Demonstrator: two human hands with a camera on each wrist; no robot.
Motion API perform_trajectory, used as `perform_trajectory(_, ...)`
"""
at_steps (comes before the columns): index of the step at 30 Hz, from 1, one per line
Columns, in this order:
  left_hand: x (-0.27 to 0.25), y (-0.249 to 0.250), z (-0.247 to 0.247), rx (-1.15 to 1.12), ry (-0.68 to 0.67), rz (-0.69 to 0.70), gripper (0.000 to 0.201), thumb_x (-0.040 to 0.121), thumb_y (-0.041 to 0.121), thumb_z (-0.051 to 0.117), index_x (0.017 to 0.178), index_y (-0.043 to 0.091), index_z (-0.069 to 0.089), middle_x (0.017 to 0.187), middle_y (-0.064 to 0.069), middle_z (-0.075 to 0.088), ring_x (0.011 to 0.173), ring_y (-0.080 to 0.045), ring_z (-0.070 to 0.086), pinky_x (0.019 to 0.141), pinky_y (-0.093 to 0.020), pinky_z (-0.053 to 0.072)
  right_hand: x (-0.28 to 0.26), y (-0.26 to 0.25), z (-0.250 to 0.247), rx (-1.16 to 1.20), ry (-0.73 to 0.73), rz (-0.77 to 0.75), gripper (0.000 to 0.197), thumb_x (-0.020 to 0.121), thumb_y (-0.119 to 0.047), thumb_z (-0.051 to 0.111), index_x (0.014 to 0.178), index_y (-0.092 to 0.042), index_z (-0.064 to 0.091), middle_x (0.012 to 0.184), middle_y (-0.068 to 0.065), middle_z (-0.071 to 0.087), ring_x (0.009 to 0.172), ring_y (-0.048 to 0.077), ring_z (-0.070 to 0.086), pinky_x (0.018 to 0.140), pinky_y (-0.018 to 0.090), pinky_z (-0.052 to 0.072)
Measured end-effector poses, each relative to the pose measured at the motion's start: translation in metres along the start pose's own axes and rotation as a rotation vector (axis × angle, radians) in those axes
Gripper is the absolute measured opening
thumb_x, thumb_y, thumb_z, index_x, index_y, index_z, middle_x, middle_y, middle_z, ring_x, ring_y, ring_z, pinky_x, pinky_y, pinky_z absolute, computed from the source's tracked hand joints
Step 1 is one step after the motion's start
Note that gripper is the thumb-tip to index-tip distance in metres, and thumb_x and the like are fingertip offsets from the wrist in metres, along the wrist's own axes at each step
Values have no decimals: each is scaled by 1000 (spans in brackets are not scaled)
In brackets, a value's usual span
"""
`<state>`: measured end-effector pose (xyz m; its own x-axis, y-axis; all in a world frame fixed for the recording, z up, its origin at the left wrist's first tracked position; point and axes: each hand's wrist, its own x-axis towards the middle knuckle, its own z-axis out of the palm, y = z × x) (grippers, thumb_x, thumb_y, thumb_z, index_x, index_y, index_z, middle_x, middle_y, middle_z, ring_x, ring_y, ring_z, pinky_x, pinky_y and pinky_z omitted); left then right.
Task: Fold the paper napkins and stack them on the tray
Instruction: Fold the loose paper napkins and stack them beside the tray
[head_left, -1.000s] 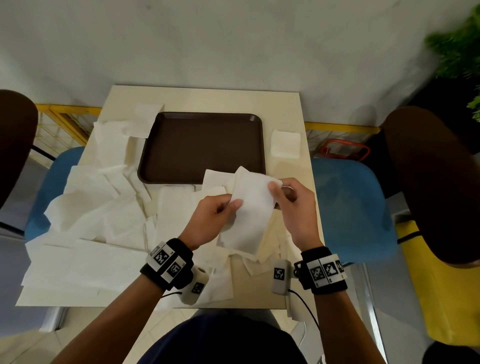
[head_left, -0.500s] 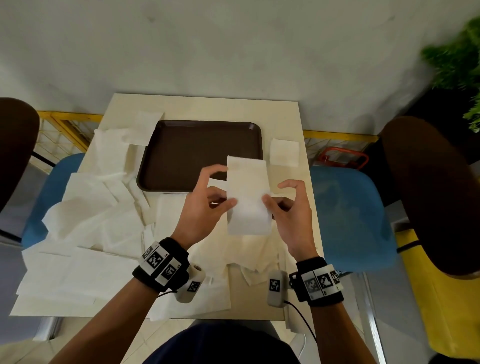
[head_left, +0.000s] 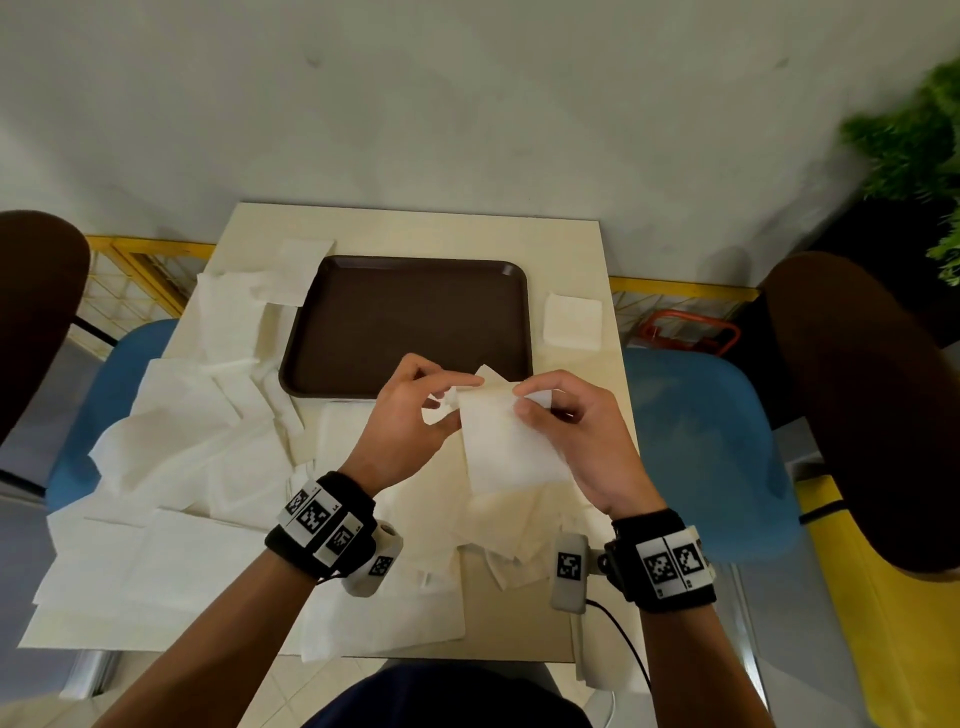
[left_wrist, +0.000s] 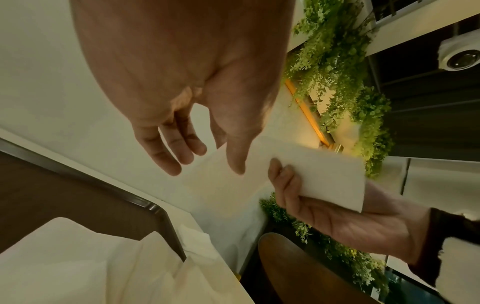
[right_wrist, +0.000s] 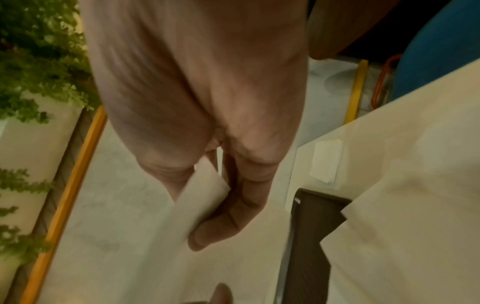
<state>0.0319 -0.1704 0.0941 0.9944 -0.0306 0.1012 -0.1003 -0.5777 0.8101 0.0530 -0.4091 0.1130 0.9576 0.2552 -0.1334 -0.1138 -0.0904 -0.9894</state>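
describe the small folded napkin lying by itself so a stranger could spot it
Find the dark brown tray on the pale table. Just off its right edge lies a small square napkin, neatly folded and alone, unlike the loose sheets heaped left.

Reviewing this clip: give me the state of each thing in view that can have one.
napkin in hand: partly folded, held off the table.
left hand: pinching its top edge.
right hand: gripping its right edge.
tray: empty.
folded napkin: flat, right of the tray.
loose napkins: unfolded, heaped.
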Motion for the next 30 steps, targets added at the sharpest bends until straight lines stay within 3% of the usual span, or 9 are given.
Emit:
perform_trajectory(4,6,1,-3,-104,23,-71,5,99,25,75,102,27,77,112,11,66,102,-7,67,87,-21,58,2,-7,0,115,4,63,28,95,-33,83,122,-29,76,124,5,75,116,29,71,103,53,59)
perform_trajectory(7,4,5,-5,-243,-14,-136,20,104,32,67,91,20,75,90,7,74,85,-8,70,75,-27,54,1,-9,1,173,-46,112,45,86,-30,90,126,-30,72,124,7,75,114,33,73,98,59,62)
perform_trajectory(11,-1,3,-3,-416,-115,-249,29,111,29,56,107,10,77,102,-20,74,96,-41,71,88,-54,61,3,-4,11,-49,4,-32,17,92,-19,86,107,-23,80,112,-10,76,106,16,71,92,44,63)
perform_trajectory(15,-4,13,-2,-600,-200,-359,34,115,23,44,123,8,74,119,-11,77,109,-30,75,88,-37,61,6,3,23,-256,148,-71,16,87,-31,91,97,-34,79,102,-27,74,103,-2,67,81,11,53)
perform_trajectory(17,-4,16,-1,-628,-208,-373,36,116,23,41,126,11,73,120,-10,77,110,-29,74,88,-35,60,5,6,28,-274,186,-67,20,83,-33,93,95,-35,77,100,-31,72,103,-4,65,79,11,53)
perform_trajectory(20,-5,17,1,-647,-204,-379,37,116,25,40,128,15,73,122,-11,76,117,-37,71,100,-48,60,5,8,33,-246,251,-39,24,81,-34,95,95,-34,76,98,-24,71,100,-6,62,75,16,56)
perform_trajectory(23,-5,19,3,-633,-189,-360,36,116,23,40,126,13,74,119,-11,77,115,-34,72,97,-43,62,5,8,34,-270,282,-33,26,80,-36,95,96,-33,75,99,-25,69,99,-9,61,73,14,55)
perform_trajectory(27,-6,14,8,-606,-166,-315,36,116,26,43,117,9,75,115,-34,64,107,-48,66,100,-57,59,5,7,34,-324,303,-40,31,79,-40,95,100,-34,73,99,-29,66,99,-13,59,75,13,54)
perform_trajectory(30,-6,14,11,-612,-169,-292,38,115,32,45,117,7,73,111,-38,59,96,-38,60,99,-62,55,4,7,33,-351,305,-47,32,78,-43,95,100,-35,73,98,-30,65,99,-14,58,75,12,53)
